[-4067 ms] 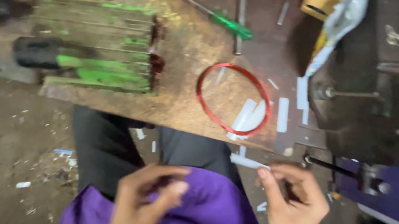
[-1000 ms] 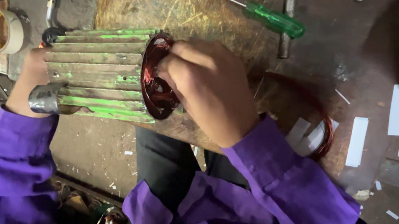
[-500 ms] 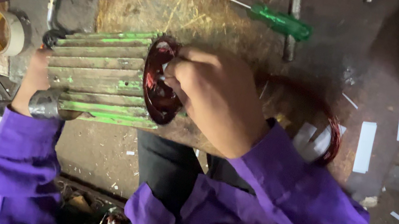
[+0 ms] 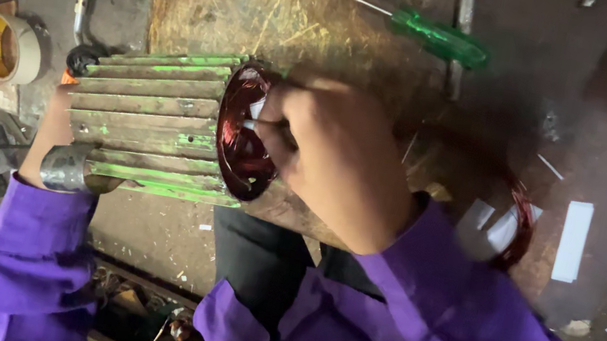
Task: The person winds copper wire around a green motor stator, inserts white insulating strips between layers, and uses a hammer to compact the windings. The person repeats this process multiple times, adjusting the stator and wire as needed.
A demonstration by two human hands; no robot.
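Observation:
A ribbed green motor housing [image 4: 150,119] lies on its side on a worn wooden board [image 4: 297,19]. Its open end shows red copper windings [image 4: 238,142]. My left hand [image 4: 50,142] holds the housing's far end, mostly hidden behind it. My right hand [image 4: 338,160] is at the open end, fingers pinched on a thin white strip [image 4: 249,125] that sits among the windings. Both arms wear purple sleeves.
A green-handled screwdriver [image 4: 435,37] lies at the board's top. A red wire coil [image 4: 514,224] and white paper strips [image 4: 572,241] lie to the right. A tape roll [image 4: 5,47] sits at the left, with clutter below it.
Four seconds ago both hands were off the housing, near my lap. Over the last second my right hand stays at the winding end with small finger shifts; the view has drifted slightly.

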